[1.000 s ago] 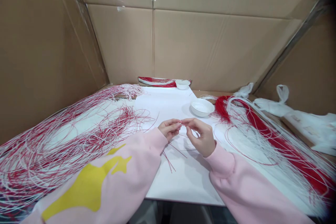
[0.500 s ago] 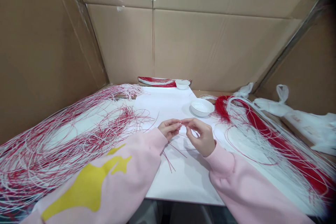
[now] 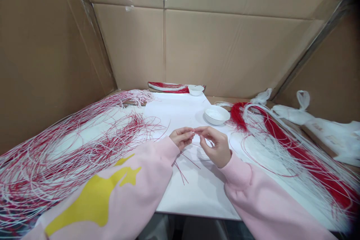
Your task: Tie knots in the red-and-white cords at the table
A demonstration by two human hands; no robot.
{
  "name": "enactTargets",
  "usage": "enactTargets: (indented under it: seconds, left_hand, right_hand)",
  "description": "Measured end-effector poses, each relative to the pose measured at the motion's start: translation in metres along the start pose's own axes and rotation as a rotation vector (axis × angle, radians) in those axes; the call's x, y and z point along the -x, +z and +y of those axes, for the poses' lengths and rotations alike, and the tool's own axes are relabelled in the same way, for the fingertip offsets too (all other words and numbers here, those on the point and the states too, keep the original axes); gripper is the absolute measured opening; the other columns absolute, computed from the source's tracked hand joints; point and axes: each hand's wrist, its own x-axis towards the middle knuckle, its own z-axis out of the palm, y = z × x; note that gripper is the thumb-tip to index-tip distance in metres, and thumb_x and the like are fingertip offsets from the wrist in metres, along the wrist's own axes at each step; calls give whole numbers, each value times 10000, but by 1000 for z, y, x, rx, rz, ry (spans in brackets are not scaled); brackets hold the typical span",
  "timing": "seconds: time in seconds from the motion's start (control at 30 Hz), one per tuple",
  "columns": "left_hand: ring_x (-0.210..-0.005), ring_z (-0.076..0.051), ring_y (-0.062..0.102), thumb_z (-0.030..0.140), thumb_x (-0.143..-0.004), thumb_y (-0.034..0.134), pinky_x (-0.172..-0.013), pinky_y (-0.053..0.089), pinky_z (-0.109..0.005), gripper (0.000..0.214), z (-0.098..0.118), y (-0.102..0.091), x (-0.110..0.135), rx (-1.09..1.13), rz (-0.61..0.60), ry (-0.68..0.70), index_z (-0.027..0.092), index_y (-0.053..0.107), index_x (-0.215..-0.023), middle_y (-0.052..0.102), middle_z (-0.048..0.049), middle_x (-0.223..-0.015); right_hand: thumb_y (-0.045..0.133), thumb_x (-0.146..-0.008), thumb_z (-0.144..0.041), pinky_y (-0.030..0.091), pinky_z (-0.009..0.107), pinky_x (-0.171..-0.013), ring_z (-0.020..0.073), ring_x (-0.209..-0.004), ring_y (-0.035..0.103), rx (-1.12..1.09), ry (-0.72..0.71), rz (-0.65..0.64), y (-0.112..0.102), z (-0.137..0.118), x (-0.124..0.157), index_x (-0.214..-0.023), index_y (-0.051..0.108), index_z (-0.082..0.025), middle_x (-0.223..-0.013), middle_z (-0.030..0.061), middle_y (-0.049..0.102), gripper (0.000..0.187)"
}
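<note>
Between the fingers (image 3: pixel 200 129), a fine strand (image 3: pixel 193 132) blurs.

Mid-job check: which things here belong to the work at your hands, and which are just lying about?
Part of the work:
left hand
right hand
thin strand pinched between them
short red strands
white sheet
red-and-white strand heap
red-and-white strand bundle

Lying about:
two white bowls
white plastic bag
cardboard walls

No change is seen across the views: the left hand (image 3: pixel 182 138) and right hand (image 3: pixel 216 147) are held as before.
</note>
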Motion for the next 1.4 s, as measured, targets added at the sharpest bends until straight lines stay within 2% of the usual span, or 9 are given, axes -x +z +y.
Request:
enactTargets:
  seconds: [0.23,0.47,0.67,1.17,1.4]
  left_hand:
    - [-487,-44,523,181,-442,769,-521,418,-154,270,-2,-3,-2,-17,-5,6,118,640,-671,586,8,-534]
    - [-515,-43,536,134,-436,769,-539,428,-144,266,3,5,6,76,18,-45,104,632,-662,604,-5,-566]
    - [-513,-30,529,114,-494,744,-539,422,-134,221,0,12,12,142,23,-91,94,625,-679,595,-5,-580]
    - [-502,-37,508,155,-402,780,-533,395,-153,287,-3,16,15,133,80,-56,102,626,-638,591,4,-543]
    - [-496,-43,507,146,-424,771,-542,396,-171,261,-2,18,16,113,94,-55,103,620,-632,587,4,-532]
  right_hand:
    - [479,-707,-71,493,283,-657,159,-797,578,-4,6,1,0,1,1,-670,460,-181,-853,59,606,118]
    - [484,-695,-50,503,289,-675,158,-790,586,-45,-4,33,-1,-3,1,-682,471,-174,-848,60,606,126]
    - [473,-701,-54,503,295,-678,162,-796,586,-21,-13,42,-3,-12,2,-682,487,-182,-878,64,611,130]
    - [479,-695,-65,488,314,-708,178,-814,583,-5,0,3,-5,-14,3,-685,516,-186,-889,65,609,127]
    - [473,-697,-73,489,309,-678,178,-799,583,15,-12,1,-6,-13,2,-685,518,-188,-882,66,613,124]
